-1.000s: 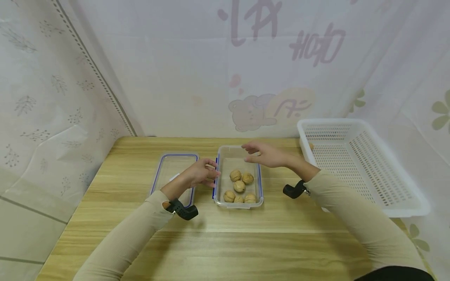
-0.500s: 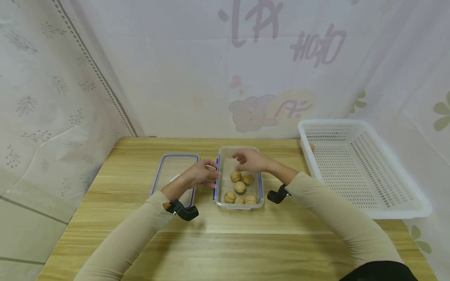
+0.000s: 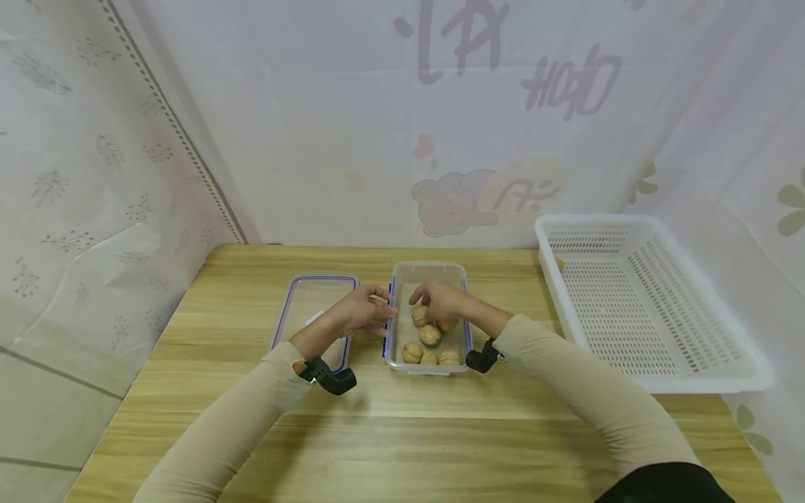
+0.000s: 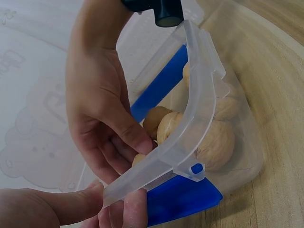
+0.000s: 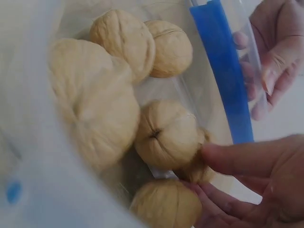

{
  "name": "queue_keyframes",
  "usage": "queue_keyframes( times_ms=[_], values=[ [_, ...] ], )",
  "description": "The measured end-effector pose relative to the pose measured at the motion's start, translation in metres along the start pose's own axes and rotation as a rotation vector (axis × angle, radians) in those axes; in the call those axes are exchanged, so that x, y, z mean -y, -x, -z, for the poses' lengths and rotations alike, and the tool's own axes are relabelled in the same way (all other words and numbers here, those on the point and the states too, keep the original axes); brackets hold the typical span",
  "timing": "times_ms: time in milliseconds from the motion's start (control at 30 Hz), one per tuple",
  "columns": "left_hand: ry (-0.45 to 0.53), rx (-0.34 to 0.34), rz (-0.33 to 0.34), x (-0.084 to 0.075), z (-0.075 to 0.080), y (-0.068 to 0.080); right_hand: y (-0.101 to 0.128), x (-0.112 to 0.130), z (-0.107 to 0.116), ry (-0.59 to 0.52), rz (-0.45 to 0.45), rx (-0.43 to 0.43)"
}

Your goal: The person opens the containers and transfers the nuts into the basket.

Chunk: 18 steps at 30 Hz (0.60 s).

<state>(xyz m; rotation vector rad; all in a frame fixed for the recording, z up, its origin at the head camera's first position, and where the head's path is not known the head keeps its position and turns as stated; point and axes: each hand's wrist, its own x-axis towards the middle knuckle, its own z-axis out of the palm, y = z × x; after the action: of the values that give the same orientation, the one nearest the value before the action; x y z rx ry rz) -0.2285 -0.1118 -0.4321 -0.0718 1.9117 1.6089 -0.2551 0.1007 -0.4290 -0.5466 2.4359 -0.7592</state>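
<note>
A clear plastic food container point(image 3: 430, 269) with blue side clips stands on the table and holds several walnuts point(image 3: 430, 335). My left hand point(image 3: 361, 309) is at its left side, pinching the rim point(image 4: 159, 164) between thumb and fingers in the left wrist view. Inside the container, my right hand point(image 3: 442, 299) has thumb and fingers on either side of a walnut point(image 5: 195, 167), partly hidden behind another walnut point(image 5: 166, 133) in the right wrist view. From above, the right hand covers part of the nuts.
A clear lid point(image 3: 314, 297) with a blue seal lies left of the container, partly under the left forearm. At the right stands a large white perforated basket point(image 3: 654, 279), with a small brown item point(image 3: 559, 263) at its left wall. A printed curtain point(image 3: 327, 140) hangs behind the table.
My right hand has moved left and down from above the container's far right edge into it, onto the walnuts. The left hand has stayed at the rim.
</note>
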Motion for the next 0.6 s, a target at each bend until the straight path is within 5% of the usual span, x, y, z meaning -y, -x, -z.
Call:
queue_keyframes(
  times_ms=[600],
  values=[
    [-0.004, -0.008, 0.004, -0.0011, -0.0005, 0.0011, -0.0035, -0.0023, 0.0007, 0.041, 0.027, 0.013]
  ],
)
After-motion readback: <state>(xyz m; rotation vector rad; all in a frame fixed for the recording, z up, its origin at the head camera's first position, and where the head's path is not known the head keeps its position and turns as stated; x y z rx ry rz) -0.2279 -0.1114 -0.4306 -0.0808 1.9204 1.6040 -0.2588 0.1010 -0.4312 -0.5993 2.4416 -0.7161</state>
